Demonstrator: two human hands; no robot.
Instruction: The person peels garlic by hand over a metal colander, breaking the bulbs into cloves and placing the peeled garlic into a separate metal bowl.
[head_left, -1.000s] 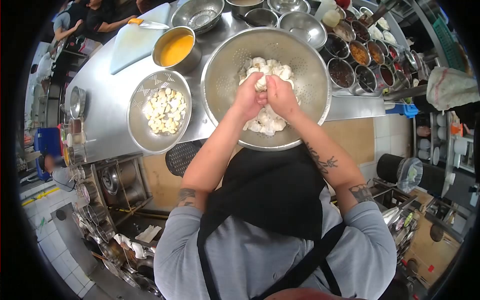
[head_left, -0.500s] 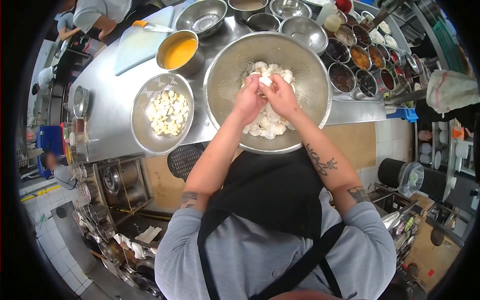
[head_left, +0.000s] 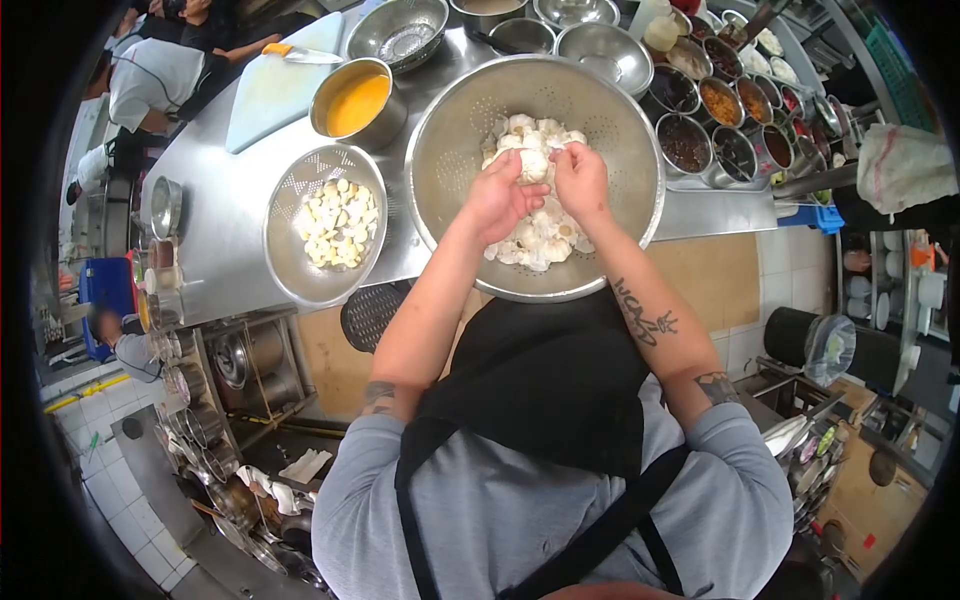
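My left hand [head_left: 503,200] is over the large perforated colander [head_left: 450,120], its thumb and fingers around a whitish garlic bulb [head_left: 533,166]. Just to the right, my right hand [head_left: 581,182] has its fingertips pinched together; anything between them is too small to make out. Beneath both hands lies a heap of unpeeled garlic [head_left: 540,245] with papery skins. To the left, peeled garlic cloves [head_left: 340,222] fill the middle of a smaller colander [head_left: 285,262].
A pot of orange-yellow liquid [head_left: 358,104] stands behind the small colander. Farther back are a cutting board [head_left: 270,100] with a yellow-handled knife [head_left: 305,54] and steel bowls [head_left: 605,58]. Containers of ingredients [head_left: 685,143] crowd the right. Other people [head_left: 155,85] stand at the far left.
My hands, together on a white piece before, have come apart, the right one moving slightly right. A bulb now shows at my left hand. A person at the far left has shifted.
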